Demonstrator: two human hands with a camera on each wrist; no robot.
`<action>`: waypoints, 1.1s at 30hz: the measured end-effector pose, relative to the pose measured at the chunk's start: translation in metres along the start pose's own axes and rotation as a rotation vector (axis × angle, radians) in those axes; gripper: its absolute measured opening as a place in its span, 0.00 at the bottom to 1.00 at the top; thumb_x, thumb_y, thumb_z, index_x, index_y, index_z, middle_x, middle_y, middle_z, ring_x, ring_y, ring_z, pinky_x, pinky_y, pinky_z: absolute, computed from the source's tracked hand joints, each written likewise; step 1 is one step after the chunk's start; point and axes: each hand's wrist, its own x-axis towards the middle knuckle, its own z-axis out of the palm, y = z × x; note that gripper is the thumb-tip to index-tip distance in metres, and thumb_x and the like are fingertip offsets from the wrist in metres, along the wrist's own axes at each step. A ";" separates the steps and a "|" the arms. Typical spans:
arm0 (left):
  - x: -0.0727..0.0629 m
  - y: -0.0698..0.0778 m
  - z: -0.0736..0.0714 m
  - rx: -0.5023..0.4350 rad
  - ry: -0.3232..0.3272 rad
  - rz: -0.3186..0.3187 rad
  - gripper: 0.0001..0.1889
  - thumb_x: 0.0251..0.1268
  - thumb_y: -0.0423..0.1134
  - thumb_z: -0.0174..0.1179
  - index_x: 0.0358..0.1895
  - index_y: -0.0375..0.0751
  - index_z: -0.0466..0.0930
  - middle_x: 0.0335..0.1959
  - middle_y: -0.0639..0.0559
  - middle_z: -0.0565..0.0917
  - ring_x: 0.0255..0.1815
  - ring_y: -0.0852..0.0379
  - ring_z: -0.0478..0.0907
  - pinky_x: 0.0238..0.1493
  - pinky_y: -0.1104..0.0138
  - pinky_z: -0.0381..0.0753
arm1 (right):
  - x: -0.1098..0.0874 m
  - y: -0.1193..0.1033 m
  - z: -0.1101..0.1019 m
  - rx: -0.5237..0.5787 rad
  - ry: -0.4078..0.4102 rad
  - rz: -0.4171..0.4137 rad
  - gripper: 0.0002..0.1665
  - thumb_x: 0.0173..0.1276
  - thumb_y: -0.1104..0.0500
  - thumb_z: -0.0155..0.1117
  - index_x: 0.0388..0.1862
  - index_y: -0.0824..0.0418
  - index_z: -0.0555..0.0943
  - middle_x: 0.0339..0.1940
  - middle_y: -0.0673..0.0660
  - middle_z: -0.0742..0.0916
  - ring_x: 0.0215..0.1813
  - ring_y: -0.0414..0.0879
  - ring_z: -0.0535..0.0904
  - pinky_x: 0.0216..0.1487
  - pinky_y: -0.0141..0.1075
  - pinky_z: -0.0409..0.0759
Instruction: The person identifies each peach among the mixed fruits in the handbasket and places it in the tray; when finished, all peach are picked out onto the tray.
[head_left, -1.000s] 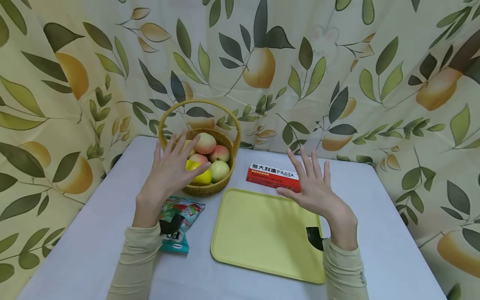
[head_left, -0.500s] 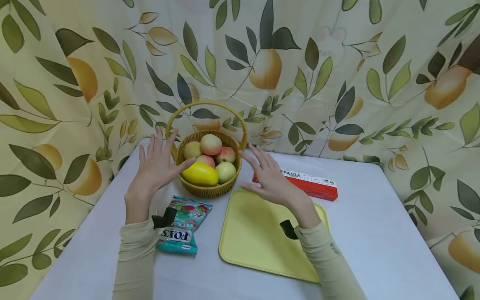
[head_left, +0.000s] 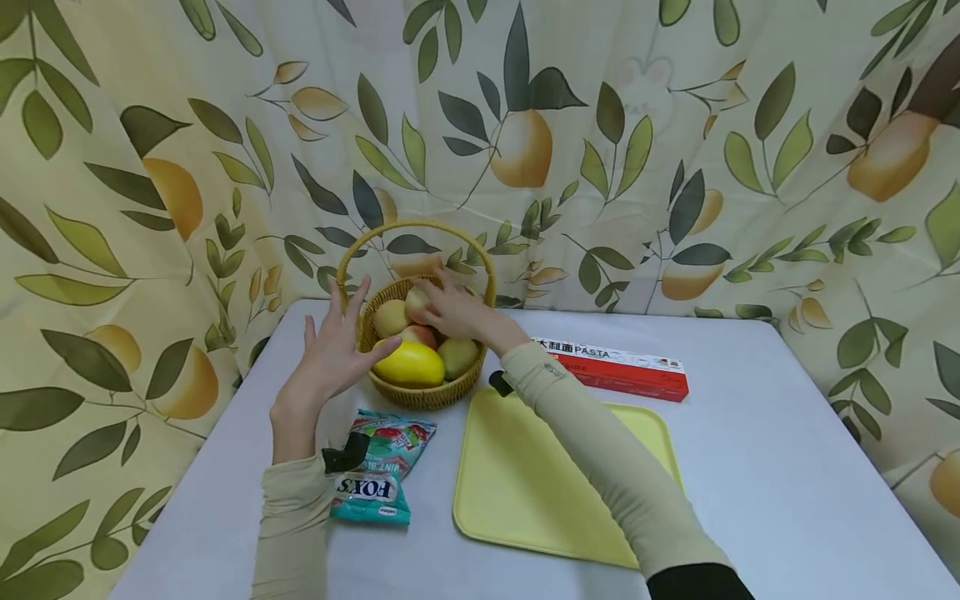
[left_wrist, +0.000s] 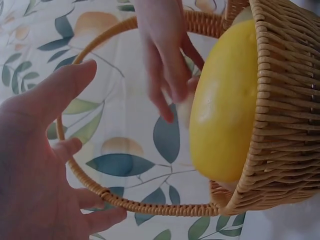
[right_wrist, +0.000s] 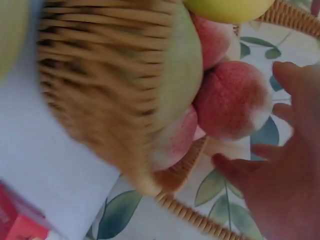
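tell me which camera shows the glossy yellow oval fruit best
Left wrist: the glossy yellow oval fruit looks largest there, though the brown wicker basket hides one side. Head shows it smaller; right wrist, only part, cut by the top edge.

Peach (right_wrist: 234, 100): round, mostly red on its visible skin, paler toward one end; lying on top of the other fruit (head_left: 409, 365), above the rim of the basket (head_left: 420, 397). Basket: tan, woven, round, standing upright, its tall arched handle raised.
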 end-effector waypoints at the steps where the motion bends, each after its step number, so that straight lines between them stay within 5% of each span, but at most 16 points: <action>1: 0.000 0.000 0.000 -0.001 0.001 0.001 0.53 0.66 0.74 0.53 0.84 0.69 0.29 0.83 0.39 0.21 0.83 0.25 0.50 0.77 0.27 0.27 | 0.005 0.000 0.001 0.002 -0.032 0.017 0.36 0.83 0.43 0.47 0.85 0.48 0.54 0.87 0.65 0.47 0.84 0.67 0.56 0.77 0.63 0.66; 7: -0.002 -0.003 0.004 -0.021 0.008 0.006 0.52 0.67 0.74 0.53 0.83 0.70 0.29 0.84 0.42 0.21 0.84 0.28 0.47 0.77 0.26 0.28 | 0.016 -0.003 0.007 -0.049 -0.105 0.001 0.35 0.80 0.48 0.57 0.80 0.49 0.59 0.82 0.64 0.58 0.80 0.68 0.58 0.71 0.59 0.75; 14: -0.003 -0.003 0.003 -0.019 -0.008 0.016 0.50 0.70 0.69 0.53 0.84 0.67 0.30 0.83 0.39 0.20 0.85 0.27 0.43 0.77 0.26 0.29 | 0.002 -0.006 0.003 -0.100 -0.004 0.002 0.35 0.71 0.47 0.69 0.73 0.48 0.67 0.69 0.64 0.72 0.70 0.66 0.70 0.65 0.60 0.78; 18: -0.002 -0.001 -0.002 -0.010 -0.019 0.023 0.49 0.72 0.67 0.54 0.85 0.65 0.31 0.83 0.38 0.20 0.84 0.26 0.43 0.77 0.27 0.28 | -0.035 -0.008 -0.005 -0.094 0.075 -0.020 0.33 0.66 0.47 0.72 0.68 0.47 0.71 0.66 0.60 0.75 0.64 0.63 0.73 0.59 0.57 0.81; 20: -0.002 -0.001 -0.002 -0.013 -0.024 0.027 0.49 0.72 0.65 0.55 0.85 0.64 0.32 0.83 0.37 0.20 0.84 0.26 0.43 0.77 0.27 0.29 | -0.063 -0.008 -0.009 -0.055 0.099 0.001 0.34 0.65 0.47 0.73 0.67 0.46 0.72 0.64 0.59 0.75 0.60 0.60 0.72 0.49 0.53 0.84; 23: 0.000 -0.002 -0.004 -0.013 -0.031 0.033 0.49 0.73 0.63 0.55 0.85 0.62 0.32 0.82 0.37 0.18 0.84 0.26 0.43 0.77 0.26 0.29 | -0.105 -0.009 -0.012 0.037 0.100 0.025 0.37 0.61 0.46 0.77 0.66 0.48 0.72 0.60 0.57 0.77 0.56 0.56 0.72 0.48 0.47 0.81; 29: 0.003 -0.002 -0.010 0.014 -0.009 0.037 0.48 0.73 0.63 0.56 0.85 0.64 0.33 0.82 0.38 0.18 0.84 0.25 0.43 0.77 0.26 0.29 | -0.156 -0.010 0.000 0.300 -0.127 0.043 0.40 0.58 0.48 0.78 0.62 0.55 0.66 0.53 0.55 0.80 0.53 0.48 0.75 0.52 0.39 0.76; 33: 0.002 -0.002 -0.006 0.006 -0.017 0.019 0.48 0.73 0.64 0.55 0.85 0.66 0.32 0.82 0.40 0.17 0.84 0.26 0.42 0.77 0.27 0.29 | -0.164 -0.004 0.011 0.304 -0.206 0.044 0.34 0.63 0.48 0.72 0.65 0.54 0.70 0.60 0.55 0.77 0.58 0.47 0.73 0.56 0.39 0.78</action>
